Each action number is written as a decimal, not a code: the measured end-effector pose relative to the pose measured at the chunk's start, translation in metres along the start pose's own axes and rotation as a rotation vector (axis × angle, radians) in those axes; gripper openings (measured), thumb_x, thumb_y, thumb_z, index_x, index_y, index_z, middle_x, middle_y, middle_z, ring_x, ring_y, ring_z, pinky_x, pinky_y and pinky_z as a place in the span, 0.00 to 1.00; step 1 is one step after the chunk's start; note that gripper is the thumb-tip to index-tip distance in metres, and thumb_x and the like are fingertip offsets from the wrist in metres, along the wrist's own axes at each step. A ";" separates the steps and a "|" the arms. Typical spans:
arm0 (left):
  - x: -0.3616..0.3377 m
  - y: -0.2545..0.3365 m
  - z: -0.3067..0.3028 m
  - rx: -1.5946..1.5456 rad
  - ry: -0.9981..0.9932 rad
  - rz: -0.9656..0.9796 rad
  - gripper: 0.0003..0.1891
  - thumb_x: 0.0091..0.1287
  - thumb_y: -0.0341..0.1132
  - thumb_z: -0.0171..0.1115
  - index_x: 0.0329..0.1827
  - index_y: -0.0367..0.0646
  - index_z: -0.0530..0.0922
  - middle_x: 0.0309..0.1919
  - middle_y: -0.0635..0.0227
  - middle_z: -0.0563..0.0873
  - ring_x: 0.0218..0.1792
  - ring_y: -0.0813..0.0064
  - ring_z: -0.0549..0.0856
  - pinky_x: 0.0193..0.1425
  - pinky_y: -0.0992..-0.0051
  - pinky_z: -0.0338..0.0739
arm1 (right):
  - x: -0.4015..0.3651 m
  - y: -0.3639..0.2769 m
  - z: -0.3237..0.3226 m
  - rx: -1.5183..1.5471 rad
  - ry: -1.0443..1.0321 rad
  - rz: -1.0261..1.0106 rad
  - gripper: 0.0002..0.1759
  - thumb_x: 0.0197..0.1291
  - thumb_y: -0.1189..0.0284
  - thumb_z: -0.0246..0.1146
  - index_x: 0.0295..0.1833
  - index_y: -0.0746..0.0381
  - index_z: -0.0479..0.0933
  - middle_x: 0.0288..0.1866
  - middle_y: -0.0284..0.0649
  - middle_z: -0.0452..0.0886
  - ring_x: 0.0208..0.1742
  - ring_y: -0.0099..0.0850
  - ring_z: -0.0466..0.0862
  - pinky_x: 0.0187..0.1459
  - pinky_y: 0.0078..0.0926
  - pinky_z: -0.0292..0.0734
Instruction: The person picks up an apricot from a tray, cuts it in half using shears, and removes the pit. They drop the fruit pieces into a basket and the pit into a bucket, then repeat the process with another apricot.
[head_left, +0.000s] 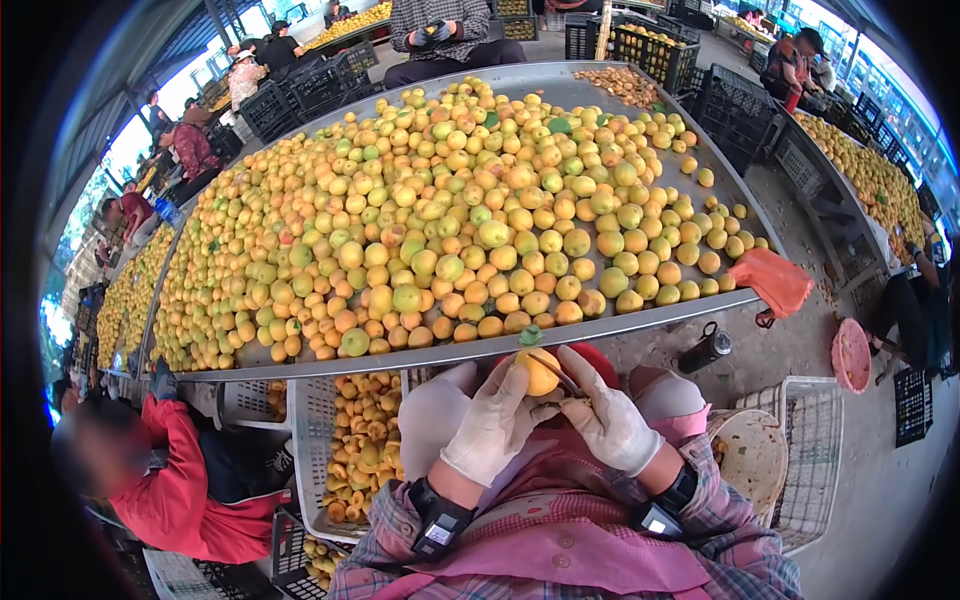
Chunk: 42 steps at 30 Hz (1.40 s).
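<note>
Both my hands wear whitish gloves and meet in front of my lap, just below the near edge of the metal table (440, 357). Between the fingers of my left hand (497, 425) is a yellow-orange fruit (540, 372). My right hand (610, 420) grips a thin dark tool (560, 374) that touches the fruit. A small green leaf (531, 336) shows just above the fruit. Beyond my hands, a large heap of yellow and orange fruits (400, 220) covers much of the table.
A white crate of split fruits (362, 440) stands left of my lap. To the right are a bucket (752, 455), a white crate (815, 450), a black bottle (706, 346) and a pink basket (851, 355). An orange bag (775, 280) hangs at the table corner. Co-workers sit around.
</note>
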<state>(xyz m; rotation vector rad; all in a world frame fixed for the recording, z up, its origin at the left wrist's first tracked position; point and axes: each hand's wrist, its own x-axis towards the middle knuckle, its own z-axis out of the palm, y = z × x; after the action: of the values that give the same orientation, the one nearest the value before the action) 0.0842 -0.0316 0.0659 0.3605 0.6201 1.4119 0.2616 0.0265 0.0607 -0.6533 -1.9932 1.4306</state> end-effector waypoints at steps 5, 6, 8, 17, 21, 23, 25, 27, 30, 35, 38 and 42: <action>0.001 0.000 0.000 -0.006 0.043 -0.011 0.22 0.74 0.45 0.60 0.67 0.47 0.72 0.54 0.67 0.83 0.52 0.65 0.84 0.56 0.63 0.80 | 0.000 0.000 -0.002 -0.141 0.033 -0.028 0.36 0.74 0.65 0.55 0.79 0.67 0.49 0.67 0.56 0.73 0.63 0.47 0.79 0.59 0.31 0.75; 0.000 0.000 0.003 -0.007 0.043 -0.011 0.22 0.74 0.45 0.60 0.67 0.47 0.72 0.54 0.67 0.83 0.52 0.65 0.84 0.56 0.63 0.80 | 0.001 -0.003 -0.002 -0.139 0.024 0.001 0.36 0.74 0.65 0.55 0.79 0.67 0.50 0.66 0.56 0.74 0.62 0.50 0.79 0.58 0.32 0.76; -0.001 0.001 0.007 0.019 0.104 -0.022 0.23 0.73 0.46 0.60 0.65 0.45 0.72 0.54 0.66 0.83 0.52 0.65 0.85 0.55 0.63 0.80 | 0.002 -0.005 -0.002 -0.135 0.014 0.031 0.35 0.74 0.65 0.55 0.79 0.66 0.50 0.65 0.57 0.74 0.61 0.52 0.79 0.57 0.33 0.77; -0.001 0.003 0.010 0.111 0.138 -0.050 0.27 0.72 0.52 0.61 0.65 0.43 0.73 0.55 0.63 0.83 0.52 0.65 0.85 0.56 0.66 0.80 | 0.003 -0.004 0.003 -0.113 0.037 0.015 0.35 0.74 0.66 0.53 0.79 0.66 0.49 0.68 0.57 0.72 0.65 0.50 0.77 0.61 0.34 0.74; -0.002 0.004 0.013 0.080 0.125 -0.040 0.27 0.72 0.52 0.61 0.65 0.42 0.72 0.55 0.63 0.82 0.52 0.65 0.85 0.55 0.66 0.80 | 0.003 -0.003 0.005 -0.036 0.034 0.023 0.35 0.74 0.66 0.53 0.79 0.66 0.49 0.69 0.56 0.71 0.67 0.48 0.76 0.63 0.32 0.72; -0.002 0.003 0.013 0.102 0.143 -0.034 0.26 0.72 0.51 0.61 0.64 0.42 0.73 0.55 0.63 0.83 0.52 0.65 0.85 0.55 0.66 0.81 | 0.002 -0.002 0.004 -0.038 0.029 0.016 0.35 0.74 0.66 0.53 0.79 0.66 0.49 0.69 0.56 0.71 0.68 0.47 0.76 0.63 0.32 0.71; -0.001 0.000 0.009 0.122 0.147 -0.014 0.26 0.72 0.51 0.61 0.64 0.42 0.73 0.54 0.63 0.83 0.52 0.65 0.85 0.55 0.66 0.81 | 0.003 -0.006 0.002 -0.113 0.017 0.024 0.35 0.74 0.66 0.53 0.79 0.67 0.49 0.67 0.57 0.73 0.66 0.49 0.77 0.61 0.33 0.73; 0.000 -0.002 0.006 0.142 0.150 0.005 0.26 0.72 0.51 0.61 0.63 0.42 0.74 0.53 0.63 0.83 0.51 0.65 0.85 0.55 0.66 0.81 | 0.003 -0.004 0.001 -0.150 0.015 0.032 0.35 0.74 0.66 0.53 0.79 0.67 0.49 0.65 0.58 0.74 0.64 0.51 0.78 0.60 0.34 0.75; 0.000 -0.002 0.005 0.160 0.169 0.015 0.25 0.71 0.50 0.62 0.62 0.42 0.75 0.51 0.63 0.84 0.50 0.64 0.86 0.55 0.65 0.82 | 0.005 -0.008 -0.001 -0.182 0.004 0.047 0.35 0.73 0.67 0.53 0.79 0.66 0.49 0.62 0.59 0.76 0.60 0.53 0.80 0.57 0.37 0.77; -0.001 0.000 0.004 0.134 0.162 -0.022 0.23 0.72 0.48 0.63 0.61 0.42 0.75 0.51 0.62 0.84 0.50 0.64 0.86 0.55 0.64 0.81 | 0.004 -0.002 -0.002 -0.185 -0.016 0.059 0.35 0.73 0.68 0.53 0.79 0.66 0.49 0.60 0.59 0.77 0.57 0.53 0.81 0.55 0.37 0.78; 0.000 -0.004 0.004 0.108 0.161 -0.004 0.23 0.72 0.49 0.62 0.61 0.42 0.75 0.51 0.62 0.84 0.51 0.64 0.85 0.56 0.63 0.81 | 0.002 0.006 0.002 -0.128 -0.017 0.076 0.35 0.73 0.68 0.54 0.79 0.65 0.49 0.59 0.59 0.78 0.57 0.53 0.82 0.55 0.38 0.78; 0.000 -0.004 0.002 0.111 0.164 -0.022 0.23 0.73 0.49 0.61 0.62 0.42 0.74 0.52 0.62 0.84 0.52 0.64 0.85 0.58 0.63 0.80 | 0.001 0.009 0.003 -0.122 0.011 0.029 0.35 0.73 0.67 0.54 0.79 0.65 0.49 0.57 0.59 0.79 0.55 0.53 0.82 0.53 0.39 0.78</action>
<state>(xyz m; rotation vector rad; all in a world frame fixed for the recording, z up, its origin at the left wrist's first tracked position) 0.0883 -0.0323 0.0652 0.3265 0.8357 1.3985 0.2595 0.0282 0.0522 -0.7436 -2.0825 1.3270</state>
